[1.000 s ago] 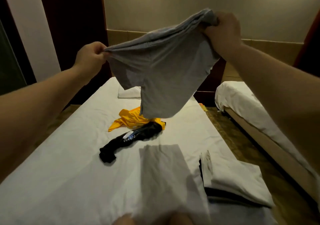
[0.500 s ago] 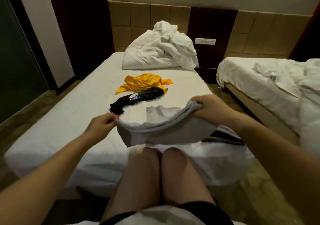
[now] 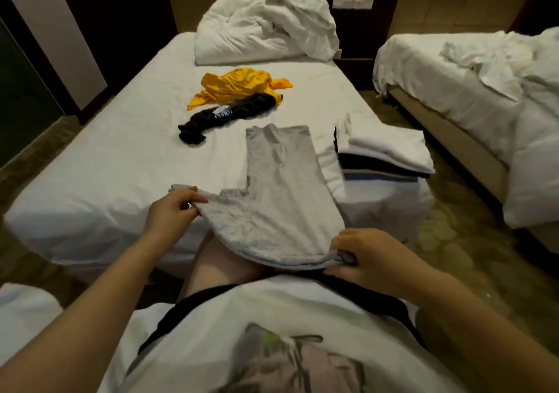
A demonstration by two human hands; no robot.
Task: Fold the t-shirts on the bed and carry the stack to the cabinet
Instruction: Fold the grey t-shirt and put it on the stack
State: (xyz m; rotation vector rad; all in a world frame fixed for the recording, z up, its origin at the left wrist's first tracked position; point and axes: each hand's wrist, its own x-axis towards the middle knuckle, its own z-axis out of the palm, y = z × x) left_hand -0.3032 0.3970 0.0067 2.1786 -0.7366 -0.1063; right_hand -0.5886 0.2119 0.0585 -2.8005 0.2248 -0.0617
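Pinching grey t-shirt [image 3: 281, 199] near end: left hand [image 3: 172, 211] on sleeve, right hand [image 3: 372, 256] on corner; long axis runs away; folded stack [image 3: 384, 157] nearer right.

Lighting: dim, warm indoor cast; white bed sheet [image 3: 127, 157] brightest. Upper left of frame dark. Edges bowed by wide-angle lens. Overall soft focus.

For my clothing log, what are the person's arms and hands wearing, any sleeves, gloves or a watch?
Nothing: left hand and right hand are bare, no gloves, rings or watch visible. Both forearms are bare too, uncovered by sleeves.
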